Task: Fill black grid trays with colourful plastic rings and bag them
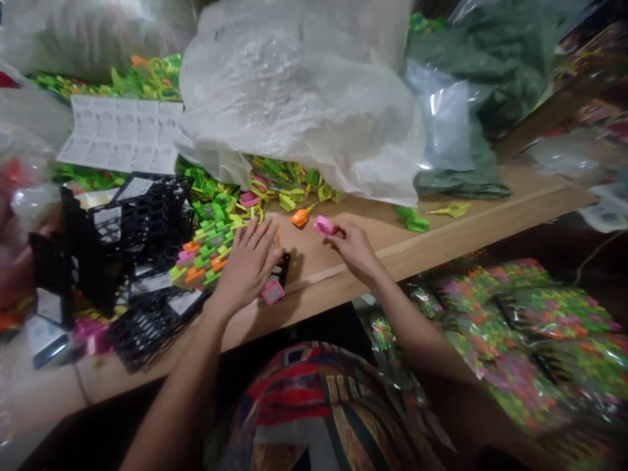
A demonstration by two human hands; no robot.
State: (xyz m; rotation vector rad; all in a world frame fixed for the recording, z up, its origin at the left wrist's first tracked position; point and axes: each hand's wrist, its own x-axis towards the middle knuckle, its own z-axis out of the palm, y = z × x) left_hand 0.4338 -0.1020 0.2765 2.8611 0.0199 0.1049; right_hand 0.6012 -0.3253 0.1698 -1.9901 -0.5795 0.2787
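Blur makes a good chunk of this tough to read, especially toward the edges. Left hand is palm down, fingers out nearly straight, laid over a block of colored pieces on the table. It doesn't seem to be gripping anything, but whatever's under the palm is hidden, so no clue how much it actually touches. A scrap of black strip pokes out to the right of that hand, with a pink bit just below; the rest is covered.

Right hand has a pink piece pinched between thumb and fingertips. Can't tell if the piece touches the wood.

Counts, best I can do: one pink piece in the right hand, one orange piece just left of it, one yellow piece off to the right next to a green clump I can't split into a number. The black trays on the left overlap too much to count. Same for the loose heap, partly hidden by one big white bag, cut off up top. One dark green bag right of that. Wrapped packs, lower right: several, blurry.
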